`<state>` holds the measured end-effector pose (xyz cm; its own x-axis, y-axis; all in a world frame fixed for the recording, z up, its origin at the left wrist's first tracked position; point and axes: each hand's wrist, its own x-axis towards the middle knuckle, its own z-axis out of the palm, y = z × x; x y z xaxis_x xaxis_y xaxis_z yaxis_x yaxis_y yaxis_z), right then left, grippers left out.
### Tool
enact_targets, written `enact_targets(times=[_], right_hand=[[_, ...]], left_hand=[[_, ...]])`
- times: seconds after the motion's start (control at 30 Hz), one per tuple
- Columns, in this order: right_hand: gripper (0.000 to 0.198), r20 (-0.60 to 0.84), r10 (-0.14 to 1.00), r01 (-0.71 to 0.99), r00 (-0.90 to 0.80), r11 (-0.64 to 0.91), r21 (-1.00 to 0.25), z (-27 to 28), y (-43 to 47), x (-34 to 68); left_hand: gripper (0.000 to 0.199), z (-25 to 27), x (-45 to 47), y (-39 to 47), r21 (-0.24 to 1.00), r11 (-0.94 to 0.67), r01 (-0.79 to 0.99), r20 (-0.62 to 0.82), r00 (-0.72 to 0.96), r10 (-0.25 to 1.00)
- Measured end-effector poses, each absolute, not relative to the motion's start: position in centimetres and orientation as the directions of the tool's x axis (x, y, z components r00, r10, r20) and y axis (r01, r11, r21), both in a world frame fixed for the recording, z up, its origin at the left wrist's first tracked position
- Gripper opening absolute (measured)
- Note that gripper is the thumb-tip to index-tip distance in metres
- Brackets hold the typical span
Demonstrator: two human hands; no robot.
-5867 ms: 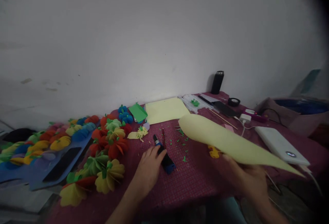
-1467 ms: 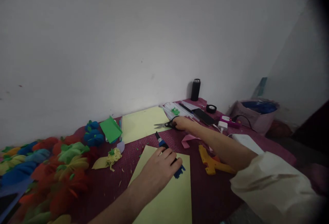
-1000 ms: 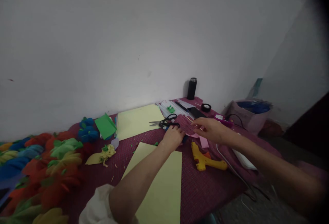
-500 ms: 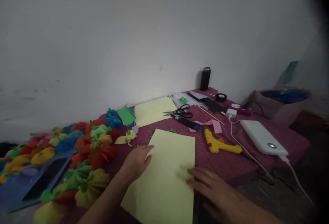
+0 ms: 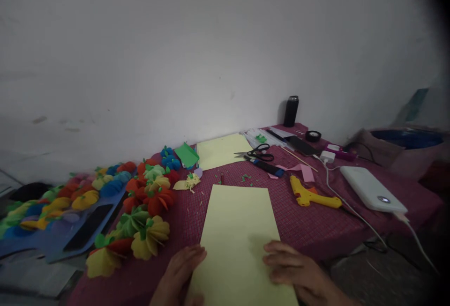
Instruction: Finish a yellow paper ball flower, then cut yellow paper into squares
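A plain pale yellow sheet of paper (image 5: 239, 221) lies on the table before me, its near end running out of view at the bottom. At its left edge is my left hand (image 5: 179, 271), fingers stretched over the border and the thumb low on the sheet. My right hand (image 5: 293, 268) is at the right edge, its fingers reaching over the paper and slightly apart. Neither hand is visibly closed around anything. Beyond the sheet, small green paper scraps (image 5: 246, 178) are scattered on the cloth.
Left are many colourful paper pumpkins (image 5: 158, 198), some on a blue board (image 5: 58, 259). Scissors (image 5: 258, 152), a blue-black cutter (image 5: 267, 167) and more yellow paper (image 5: 214, 153) lie behind. A yellow glue gun (image 5: 312, 196) and white power bank (image 5: 372, 189) with cables sit right.
The yellow sheet has turned straighter and come nearer to me. My left hand has moved down along its left edge. The camera view has shifted slightly left.
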<state>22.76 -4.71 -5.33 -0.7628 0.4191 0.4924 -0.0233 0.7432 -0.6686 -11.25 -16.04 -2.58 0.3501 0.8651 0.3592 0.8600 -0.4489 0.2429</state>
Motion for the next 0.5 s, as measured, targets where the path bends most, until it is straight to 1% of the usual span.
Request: enact_targets(times=[0.07,0.17,0.27,0.33,0.4,0.47,0.5], right_hand=[[0.034,0.509,0.465,-0.086,-0.724,0.672,-0.736,-5.9,-4.5,24.1],[0.028,0.51,0.527,-0.141,-0.679,0.589,-0.796,-6.9,-3.9,25.8],[0.031,0.478,0.592,-0.123,-0.648,0.538,-0.834,-7.4,-3.5,26.3],[0.028,0.468,0.615,-0.117,-0.635,0.522,-0.845,-7.2,-3.5,26.0],[0.024,0.47,0.585,-0.135,-0.661,0.524,-0.841,-6.5,-3.7,25.4],[0.024,0.461,0.525,-0.135,-0.715,0.544,-0.828,-5.2,-3.8,24.9],[0.027,0.441,0.494,-0.119,-0.749,0.554,-0.824,-4.3,-3.8,24.8]], left_hand=[[0.049,-4.0,-12.0,-16.6,0.224,-0.504,0.834,0.345,0.416,0.841],[0.048,-5.7,-12.1,-17.4,0.181,-0.528,0.83,0.341,0.45,0.825],[0.046,-5.8,-11.1,-17.8,0.083,-0.572,0.816,0.367,0.508,0.779],[0.046,-5.1,-10.2,-17.5,0.023,-0.551,0.834,0.397,0.498,0.771],[0.042,-4.3,-9.3,-16.8,-0.033,-0.549,0.835,0.453,0.502,0.736],[0.035,-3.6,-8.7,-15.9,-0.103,-0.641,0.761,0.495,0.598,0.63],[0.031,-3.5,-8.6,-15.5,-0.124,-0.671,0.731,0.493,0.632,0.597]])
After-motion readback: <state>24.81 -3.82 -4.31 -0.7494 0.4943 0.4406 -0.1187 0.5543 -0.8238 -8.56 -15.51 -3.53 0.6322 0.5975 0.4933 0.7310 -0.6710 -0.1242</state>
